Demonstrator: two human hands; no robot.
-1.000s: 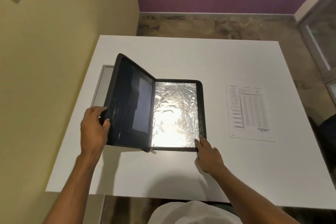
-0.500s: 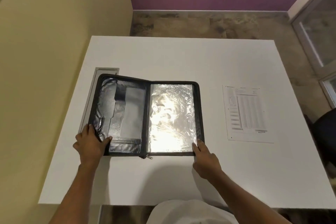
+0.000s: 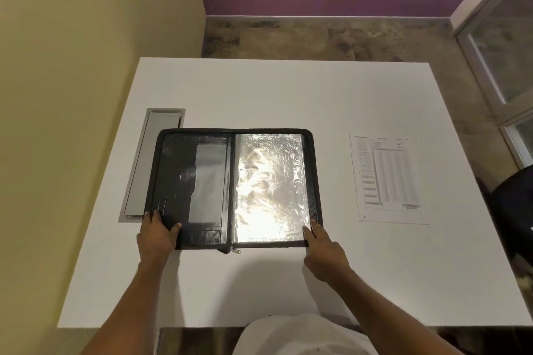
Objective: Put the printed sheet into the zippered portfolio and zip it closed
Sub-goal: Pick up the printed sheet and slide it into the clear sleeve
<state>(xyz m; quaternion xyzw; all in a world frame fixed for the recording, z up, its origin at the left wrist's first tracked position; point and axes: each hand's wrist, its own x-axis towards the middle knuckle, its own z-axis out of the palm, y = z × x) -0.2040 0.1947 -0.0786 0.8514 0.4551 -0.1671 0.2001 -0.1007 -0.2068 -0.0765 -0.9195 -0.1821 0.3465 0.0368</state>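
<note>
Two hands: we have both on the near edge of the portfolio, one at each corner.
Left hand (image 3: 157,232): we lay it flat over the near left corner, thumb spread onto the dark inner face and fingers stretched along the outer edge, pressing down and gripping nothing.
Right hand (image 3: 323,248): our fingers are straight and loosely apart, their tips touching the near right corner at the edge of the clear sleeve.
Portfolio (image 3: 173,170): it lies wide open and flat on the white table (image 3: 288,89), black zip border all round.
Left half: dark pockets with a grey panel.
Right half: a shiny clear sleeve (image 3: 271,181) that catches strong glare.
Zip pull (image 3: 235,251): it sits at the near end of the spine, between our hands.
Printed sheet (image 3: 388,179): it lies flat on the table well to the right of the portfolio, outside it and apart from both hands.
Grey hatch (image 3: 144,164): it is set into the tabletop, and the portfolio's left edge partly covers it.
Dark chair (image 3: 516,202): we see part of it past the table's right edge.
</note>
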